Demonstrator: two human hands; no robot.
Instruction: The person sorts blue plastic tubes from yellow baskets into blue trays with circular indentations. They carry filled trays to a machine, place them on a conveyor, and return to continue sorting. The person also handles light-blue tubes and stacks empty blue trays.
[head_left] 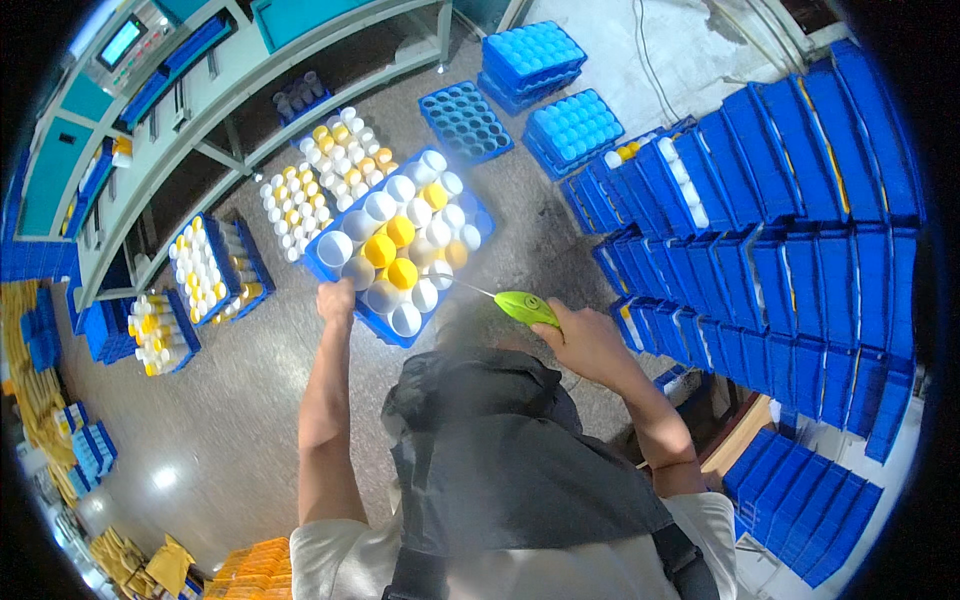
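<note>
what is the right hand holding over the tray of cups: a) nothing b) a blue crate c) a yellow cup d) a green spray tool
d: the right hand grips a green spray tool with a thin nozzle aimed at the blue tray of white and yellow cups, which the left hand holds by its edge.

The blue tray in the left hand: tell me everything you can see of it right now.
The blue tray looks like moulded plastic, rectangular, with a grid of round pockets. It is held up off the floor, tilted, seen cornerwise. Most pockets hold white cylinders showing round ends, with a few yellow ones among them. The left hand grips its near left edge. The thin metal nozzle of a green blow gun in the right hand points at its near side; contact is unclear. Its far end is blurred.
</note>
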